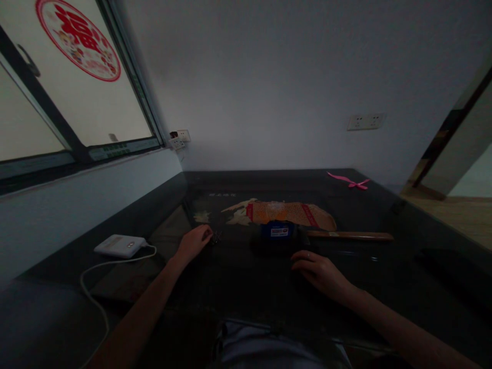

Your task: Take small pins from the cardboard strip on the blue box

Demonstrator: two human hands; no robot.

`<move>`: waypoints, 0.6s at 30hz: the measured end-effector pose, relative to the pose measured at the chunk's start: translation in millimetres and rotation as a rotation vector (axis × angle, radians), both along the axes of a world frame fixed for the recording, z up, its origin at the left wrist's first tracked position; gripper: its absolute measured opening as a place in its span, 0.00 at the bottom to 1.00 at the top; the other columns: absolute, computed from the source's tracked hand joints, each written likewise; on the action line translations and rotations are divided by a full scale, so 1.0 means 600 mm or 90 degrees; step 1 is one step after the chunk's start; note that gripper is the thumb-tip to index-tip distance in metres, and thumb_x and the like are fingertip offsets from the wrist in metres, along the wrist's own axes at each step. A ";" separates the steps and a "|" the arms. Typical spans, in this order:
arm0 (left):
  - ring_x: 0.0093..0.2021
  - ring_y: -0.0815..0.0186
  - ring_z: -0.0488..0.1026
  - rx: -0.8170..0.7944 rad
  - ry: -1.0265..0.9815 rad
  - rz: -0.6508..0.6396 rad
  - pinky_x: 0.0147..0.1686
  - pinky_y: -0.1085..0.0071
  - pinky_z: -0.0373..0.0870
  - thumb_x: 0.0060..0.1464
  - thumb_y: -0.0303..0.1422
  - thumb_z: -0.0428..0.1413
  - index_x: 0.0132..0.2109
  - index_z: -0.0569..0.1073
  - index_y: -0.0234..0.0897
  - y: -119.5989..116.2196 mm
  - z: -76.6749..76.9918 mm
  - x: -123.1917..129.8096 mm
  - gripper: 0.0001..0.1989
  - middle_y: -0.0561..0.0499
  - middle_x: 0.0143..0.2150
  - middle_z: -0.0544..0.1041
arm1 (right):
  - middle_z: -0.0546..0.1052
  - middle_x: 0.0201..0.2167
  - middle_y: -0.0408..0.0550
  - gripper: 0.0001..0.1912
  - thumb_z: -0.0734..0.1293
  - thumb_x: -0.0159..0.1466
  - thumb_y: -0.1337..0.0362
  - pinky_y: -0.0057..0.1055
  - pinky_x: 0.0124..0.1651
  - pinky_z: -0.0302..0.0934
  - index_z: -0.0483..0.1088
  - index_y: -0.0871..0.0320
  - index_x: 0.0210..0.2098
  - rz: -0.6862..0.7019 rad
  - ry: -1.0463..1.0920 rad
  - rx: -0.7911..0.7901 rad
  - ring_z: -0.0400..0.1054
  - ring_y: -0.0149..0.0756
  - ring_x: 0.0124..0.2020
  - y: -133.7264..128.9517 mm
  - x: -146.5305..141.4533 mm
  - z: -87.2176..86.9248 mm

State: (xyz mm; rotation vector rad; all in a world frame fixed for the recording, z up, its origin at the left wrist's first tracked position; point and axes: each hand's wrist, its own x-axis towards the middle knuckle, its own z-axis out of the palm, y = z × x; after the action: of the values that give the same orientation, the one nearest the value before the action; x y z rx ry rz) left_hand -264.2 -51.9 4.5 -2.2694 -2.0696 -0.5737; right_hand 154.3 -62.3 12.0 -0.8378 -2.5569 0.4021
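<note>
At the left of the dark tabletop, my left hand (195, 240) rests with its fingers curled together. Beside its fingertips lie small shiny metal pieces (217, 237), too small to name; what the fingers hold, if anything, is hidden. My right hand (319, 271) lies palm down on the table, fingers stretched out and loosely bent, a ring on one of them. Just beyond it stands a dark blue object with a white label (279, 232), its kind unclear in the dim light. A brown wooden stick (351, 236) extends to the right from behind that object.
A white power bank (120, 246) with a white cable (85, 279) is on the left. The table (230, 287) carries a printed orange and red picture (292, 212). Far right lies a pink ribbon (351, 182). A window (96, 102) and a wall socket (366, 122) are behind.
</note>
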 end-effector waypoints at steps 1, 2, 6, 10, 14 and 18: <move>0.35 0.65 0.70 0.004 -0.004 -0.005 0.35 0.71 0.64 0.54 0.33 0.49 0.39 0.69 0.38 -0.002 0.000 -0.002 0.07 0.50 0.36 0.73 | 0.72 0.45 0.49 0.15 0.57 0.60 0.74 0.29 0.46 0.63 0.72 0.55 0.38 -0.018 0.009 -0.006 0.68 0.33 0.44 0.002 0.006 -0.003; 0.35 0.65 0.70 0.009 -0.005 -0.019 0.36 0.70 0.64 0.54 0.33 0.49 0.39 0.69 0.38 -0.005 0.000 -0.004 0.07 0.50 0.36 0.73 | 0.72 0.44 0.49 0.15 0.57 0.60 0.74 0.29 0.46 0.63 0.72 0.55 0.37 -0.032 0.019 -0.011 0.69 0.33 0.44 0.004 0.009 -0.004; 0.41 0.63 0.69 0.009 0.020 -0.125 0.43 0.68 0.64 0.55 0.34 0.49 0.39 0.70 0.38 -0.019 0.002 -0.014 0.08 0.48 0.39 0.72 | 0.72 0.43 0.49 0.15 0.57 0.60 0.74 0.29 0.46 0.63 0.72 0.56 0.37 -0.038 0.039 -0.017 0.69 0.32 0.42 0.005 -0.002 -0.003; 0.41 0.63 0.68 -0.006 0.023 -0.154 0.43 0.67 0.64 0.57 0.36 0.47 0.38 0.71 0.38 -0.029 0.007 -0.015 0.10 0.48 0.39 0.72 | 0.72 0.43 0.48 0.14 0.57 0.61 0.73 0.28 0.45 0.63 0.73 0.54 0.37 -0.021 0.028 -0.025 0.69 0.32 0.42 0.000 -0.011 -0.006; 0.41 0.63 0.68 0.003 0.021 -0.147 0.43 0.66 0.64 0.57 0.39 0.47 0.37 0.71 0.38 -0.031 0.010 -0.009 0.12 0.48 0.38 0.72 | 0.72 0.43 0.48 0.14 0.57 0.61 0.73 0.28 0.45 0.63 0.72 0.54 0.38 -0.024 0.023 -0.032 0.69 0.32 0.42 0.000 -0.006 -0.008; 0.41 0.63 0.67 0.023 0.030 -0.134 0.44 0.66 0.64 0.56 0.37 0.48 0.37 0.71 0.38 -0.026 0.006 -0.005 0.10 0.47 0.39 0.72 | 0.72 0.42 0.48 0.14 0.57 0.61 0.73 0.28 0.44 0.63 0.72 0.55 0.37 -0.028 0.029 -0.039 0.69 0.32 0.41 -0.001 -0.006 -0.002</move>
State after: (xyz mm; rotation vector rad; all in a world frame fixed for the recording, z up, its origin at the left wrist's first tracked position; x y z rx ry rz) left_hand -267.0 -67.7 8.3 -2.4725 -1.7970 -0.5535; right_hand 150.6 -62.7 10.9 -0.8942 -2.4916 0.4820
